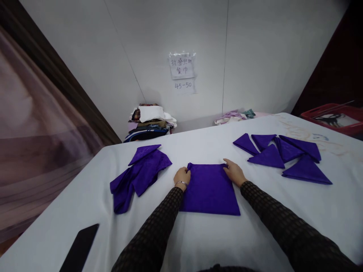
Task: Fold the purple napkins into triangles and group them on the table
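A purple cloth napkin (211, 190), folded to a square, lies flat on the white tablecloth in front of me. My left hand (182, 176) pinches its far left corner, where a small tip of cloth sticks up. At the far right corner, my right hand (234, 172) has its fingers closed on the edge, the thumb on the far side. Left of my hands lies a loose, crumpled heap of purple napkins (144, 170). Several purple napkins folded into triangles (268, 156) are spread out on the right.
The white-covered table (204, 147) reaches to a pale wall with handwritten paper signs (183, 71). A black phone-like slab (81, 247) lies at the near left. Stacked clothes (151, 122) and more cloth (232, 116) are behind the table. A red basket (333, 117) stands far right; a curtain hangs left.
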A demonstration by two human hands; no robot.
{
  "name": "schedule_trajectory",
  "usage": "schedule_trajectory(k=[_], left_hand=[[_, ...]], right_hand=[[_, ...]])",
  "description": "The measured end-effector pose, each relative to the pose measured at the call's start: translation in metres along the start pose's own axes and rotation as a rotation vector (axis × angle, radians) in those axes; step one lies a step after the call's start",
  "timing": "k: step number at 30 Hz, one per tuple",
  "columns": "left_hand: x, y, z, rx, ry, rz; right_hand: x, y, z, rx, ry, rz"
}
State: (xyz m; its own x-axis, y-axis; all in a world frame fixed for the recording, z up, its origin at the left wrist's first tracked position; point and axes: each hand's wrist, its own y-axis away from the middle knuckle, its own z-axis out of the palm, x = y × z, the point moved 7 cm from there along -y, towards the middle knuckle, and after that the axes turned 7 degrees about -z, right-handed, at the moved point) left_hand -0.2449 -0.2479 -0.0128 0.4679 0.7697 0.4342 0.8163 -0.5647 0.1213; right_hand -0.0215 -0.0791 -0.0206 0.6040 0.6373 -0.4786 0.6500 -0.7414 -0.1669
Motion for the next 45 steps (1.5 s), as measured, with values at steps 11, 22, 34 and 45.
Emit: schedule_trajectory(k=[11,22,34,45], left_hand=[[-0.002,-0.004,0.001,0.034,-0.019,-0.054],[0.0,-0.009,-0.008,-0.024,0.019,-0.062],[0.012,0.1,0.027,-0.083,-0.283,0.567],[0.008,0.099,0.029,-0.077,-0.313,0.541]], right_hand=[[0.001,0.0,0.0,0.015,0.084,0.002],[-0.009,0.012,-0.021,0.184,0.014,-0.151],[-0.075,0.046,0.02,-0.284,0.057,-0.468],[-0.02,0.014,0.023,-0.221,0.19,-0.369]])
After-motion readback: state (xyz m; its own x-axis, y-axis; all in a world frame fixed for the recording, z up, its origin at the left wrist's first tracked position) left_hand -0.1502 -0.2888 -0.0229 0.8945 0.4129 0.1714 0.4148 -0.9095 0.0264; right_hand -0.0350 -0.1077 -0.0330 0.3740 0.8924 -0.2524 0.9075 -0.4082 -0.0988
